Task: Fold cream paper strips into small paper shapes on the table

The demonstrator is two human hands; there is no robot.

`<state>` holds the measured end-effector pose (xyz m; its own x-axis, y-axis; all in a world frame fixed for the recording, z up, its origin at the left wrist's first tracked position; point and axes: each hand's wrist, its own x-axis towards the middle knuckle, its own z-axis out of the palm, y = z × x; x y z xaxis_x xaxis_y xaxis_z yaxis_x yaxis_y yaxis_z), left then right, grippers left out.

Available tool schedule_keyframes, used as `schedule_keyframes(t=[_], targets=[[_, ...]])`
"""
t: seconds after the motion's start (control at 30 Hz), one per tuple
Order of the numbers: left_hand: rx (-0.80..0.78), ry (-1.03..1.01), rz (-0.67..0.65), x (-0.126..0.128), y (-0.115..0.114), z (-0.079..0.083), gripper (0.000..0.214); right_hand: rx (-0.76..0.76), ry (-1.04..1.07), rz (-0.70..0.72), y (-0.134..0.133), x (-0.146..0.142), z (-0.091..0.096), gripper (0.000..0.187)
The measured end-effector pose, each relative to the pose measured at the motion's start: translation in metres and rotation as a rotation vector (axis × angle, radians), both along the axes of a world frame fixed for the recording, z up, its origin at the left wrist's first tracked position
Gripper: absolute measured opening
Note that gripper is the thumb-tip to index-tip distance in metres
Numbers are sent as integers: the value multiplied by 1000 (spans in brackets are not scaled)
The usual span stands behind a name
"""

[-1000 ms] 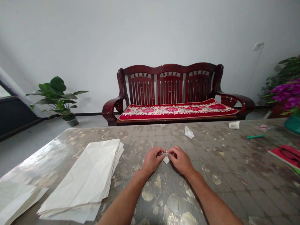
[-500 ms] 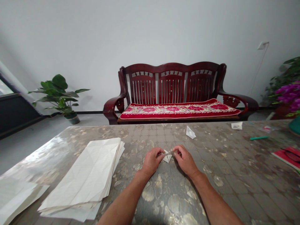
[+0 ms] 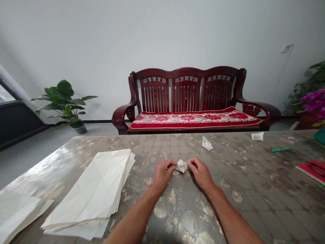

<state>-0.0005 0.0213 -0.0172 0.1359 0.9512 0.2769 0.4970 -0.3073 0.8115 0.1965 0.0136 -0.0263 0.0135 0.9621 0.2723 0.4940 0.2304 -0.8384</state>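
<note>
The left hand (image 3: 164, 174) and right hand (image 3: 201, 174) grip a small folded paper (image 3: 181, 166); a stack of sheets (image 3: 93, 189) lies left of them, another folded paper (image 3: 207, 143) beyond.

The 1 camera, worn on the person's head, looks forward and down from just above the near edge of a patterned table (image 3: 243, 183). Close by, toward 6 o'clock, are the left hand (image 3: 164, 175), right hand (image 3: 200, 174) and folded paper (image 3: 181, 166); a red-cushioned wooden bench (image 3: 186, 98) sits farther off, at 12 o'clock.
</note>
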Motion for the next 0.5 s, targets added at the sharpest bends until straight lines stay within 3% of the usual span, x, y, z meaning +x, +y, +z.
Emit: schedule_keyframes(t=[0.27,0.5], targets=[[-63,-52,88,-1,3,1,9,-49,45,-64,2,-1,-3,20],[22,69,-41,1,5,-3,16,-41,-79,-92,1,-1,-3,18]])
